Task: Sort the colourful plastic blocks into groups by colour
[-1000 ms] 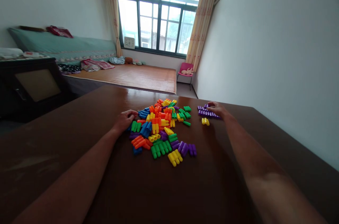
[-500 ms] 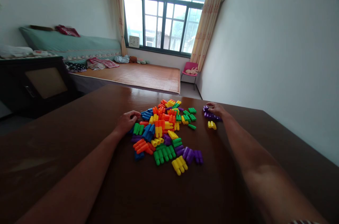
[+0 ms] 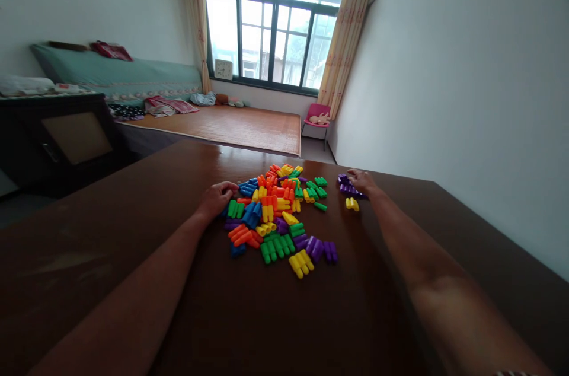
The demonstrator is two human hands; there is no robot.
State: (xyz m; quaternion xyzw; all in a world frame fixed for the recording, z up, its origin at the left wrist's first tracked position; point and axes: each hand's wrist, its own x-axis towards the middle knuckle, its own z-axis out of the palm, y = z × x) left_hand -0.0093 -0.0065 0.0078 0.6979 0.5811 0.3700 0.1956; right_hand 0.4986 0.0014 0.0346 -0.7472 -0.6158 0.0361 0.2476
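A loose pile of coloured plastic bullet-shaped building blocks (image 3: 278, 198), orange, yellow, green, blue and purple, lies on the dark brown table (image 3: 275, 316). My left hand (image 3: 219, 197) rests at the pile's left edge, its fingers loosely bent beside some blue blocks (image 3: 248, 187); nothing shows in it. Right of the pile, my right hand (image 3: 362, 180) has its fingertips closed on a cluster of purple blocks (image 3: 347, 186) on the table. Its fingers hide part of that cluster. Just in front of them lies a yellow block (image 3: 352, 204).
A single green piece (image 3: 320, 206) lies between the pile and the purple cluster. Beyond the table are a bed with a woven mat (image 3: 240, 124), a pink chair (image 3: 317, 112) and a window (image 3: 271, 32). A dark cabinet (image 3: 57, 133) stands at the left.
The view has shifted slightly, so the blocks sit a little higher in the picture. My right hand remains at the purple blocks, and my left hand stays by the pile.
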